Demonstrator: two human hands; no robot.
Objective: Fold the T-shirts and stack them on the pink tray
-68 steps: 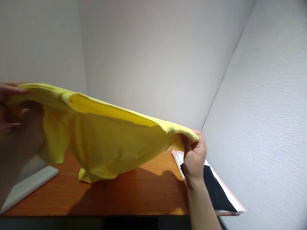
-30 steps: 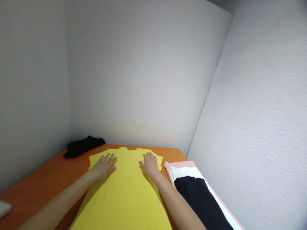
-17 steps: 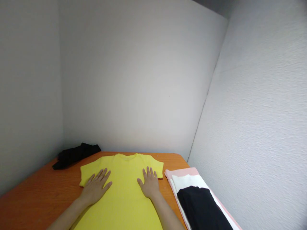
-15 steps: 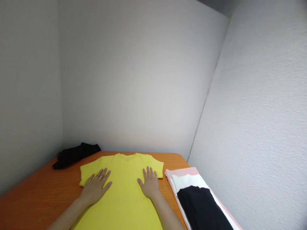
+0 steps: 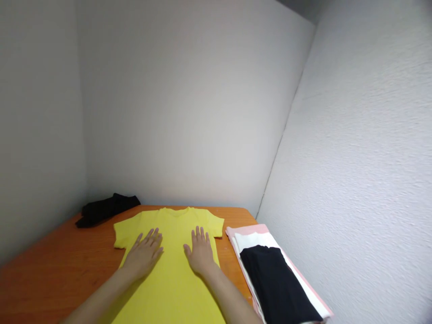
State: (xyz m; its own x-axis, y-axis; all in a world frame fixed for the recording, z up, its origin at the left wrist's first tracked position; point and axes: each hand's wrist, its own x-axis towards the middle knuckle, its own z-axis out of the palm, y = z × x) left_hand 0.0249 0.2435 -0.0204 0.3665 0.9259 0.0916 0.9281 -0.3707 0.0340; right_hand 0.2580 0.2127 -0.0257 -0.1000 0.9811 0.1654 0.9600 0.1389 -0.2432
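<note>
A yellow T-shirt [image 5: 170, 220] lies spread flat on the orange wooden table [image 5: 64, 261], collar toward the far wall and both short sleeves out. My left hand [image 5: 144, 254] rests palm down on the shirt's chest, fingers stretched out and apart. My right hand [image 5: 200, 253] lies flat beside it on the chest, fingers also extended. Neither hand holds anything. Both forearms reach in from the lower edge of the view.
A crumpled black garment [image 5: 106, 208] sits in the far left corner of the table. At the right edge lies a stack of folded clothes [image 5: 273, 274]: pink at the bottom, white, then black on top. Grey walls close in behind, left and right.
The shirt was held up in the air, then laid flat on the table. Since half a second ago both hands have slid closer together on the chest.
</note>
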